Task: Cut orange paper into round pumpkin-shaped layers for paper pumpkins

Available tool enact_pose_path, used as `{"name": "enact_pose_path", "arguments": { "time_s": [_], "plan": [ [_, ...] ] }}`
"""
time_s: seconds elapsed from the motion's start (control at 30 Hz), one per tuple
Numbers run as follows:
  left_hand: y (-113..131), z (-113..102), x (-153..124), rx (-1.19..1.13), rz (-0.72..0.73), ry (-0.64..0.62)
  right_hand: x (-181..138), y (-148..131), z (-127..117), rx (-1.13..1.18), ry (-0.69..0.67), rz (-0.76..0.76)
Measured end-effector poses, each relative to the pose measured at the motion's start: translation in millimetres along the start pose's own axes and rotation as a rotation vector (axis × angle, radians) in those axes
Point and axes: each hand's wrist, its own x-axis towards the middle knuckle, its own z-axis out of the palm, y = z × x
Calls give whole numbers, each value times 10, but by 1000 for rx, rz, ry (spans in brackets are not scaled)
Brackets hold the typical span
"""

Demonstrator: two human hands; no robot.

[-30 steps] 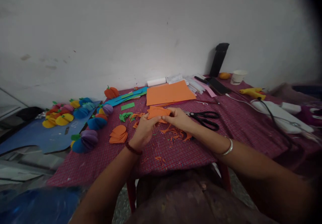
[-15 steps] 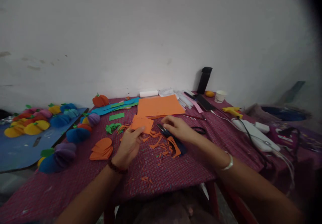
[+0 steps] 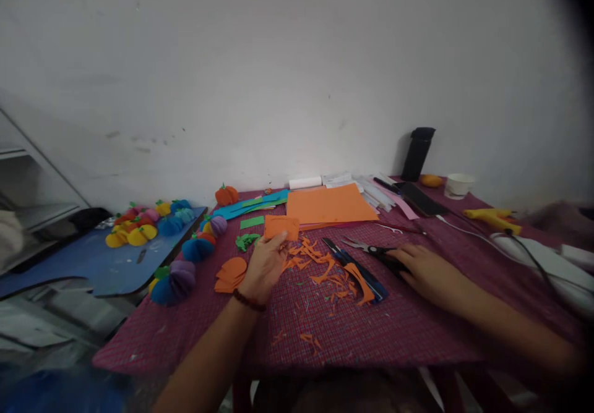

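A small orange paper piece (image 3: 282, 225) is pinched between the thumb and fingers of my left hand (image 3: 265, 263), above the table. To the right, my right hand (image 3: 420, 268) is closed around the black handles of a pair of scissors (image 3: 369, 248), whose blades point left and stand slightly apart. Dark blue-handled scissors (image 3: 359, 271) lie between my hands, partly covered by orange paper scraps (image 3: 334, 277). Left of my left wrist rests a stack of rounded orange paper cutouts (image 3: 231, 274). Larger orange sheets (image 3: 329, 203) lie behind my hands.
Colourful paper pumpkins (image 3: 143, 234) fill a blue board (image 3: 171, 264) at left. Green scraps (image 3: 245, 241) and blue paper strips (image 3: 260, 201) lie near the sheets. Along the back right are a black bottle (image 3: 417, 154), a phone (image 3: 420, 198), a paper cup (image 3: 458, 185) and a yellow glue gun (image 3: 492, 218).
My right hand has moved right, away from the orange paper, and now grips the black-handled scissors. My left hand still holds the orange paper. The view has turned left.
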Motion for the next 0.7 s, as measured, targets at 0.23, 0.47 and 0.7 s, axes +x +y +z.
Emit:
{"name": "enact_pose_path", "arguments": {
  "time_s": [0.23, 0.47, 0.7],
  "plan": [
    [-4, -25, 28, -8, 8, 3, 261, -84, -154, -55, -114, -2],
    [-7, -27, 47, 25, 4, -12, 285, -205, -234, -141, -170, 160],
    [14, -26, 49, -22, -27, 35, 191, -146, -262, -164, -153, 197]
  ]
}}
